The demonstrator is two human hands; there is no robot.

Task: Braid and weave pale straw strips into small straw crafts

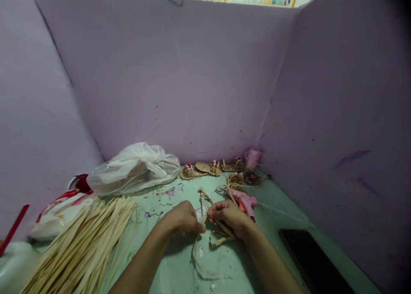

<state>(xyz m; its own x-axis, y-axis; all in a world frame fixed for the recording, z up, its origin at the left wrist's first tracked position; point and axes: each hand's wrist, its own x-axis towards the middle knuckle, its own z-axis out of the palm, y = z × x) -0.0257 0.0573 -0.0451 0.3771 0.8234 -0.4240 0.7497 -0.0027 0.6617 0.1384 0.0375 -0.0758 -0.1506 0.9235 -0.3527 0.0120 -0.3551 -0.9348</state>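
My left hand [187, 218] is closed on a pale flat straw strip [195, 253], whose loose end curls down onto the green table. Close beside it, my right hand [228, 217] pinches a braided straw cord [221, 241] at the point where the strips meet. One length of the braid runs up beyond my fingers, and another loops below my right hand. Just behind my right hand lies a pink glue gun [245, 199] with an orange trigger.
A bundle of straw strips [86, 242] lies at left, near a white plastic bag [138, 167]. Small woven straw pieces with beads [189, 172] line the back, beside a pink spool [253, 157]. A black phone [313, 259] lies at right. Purple panels [176, 71] enclose the table.
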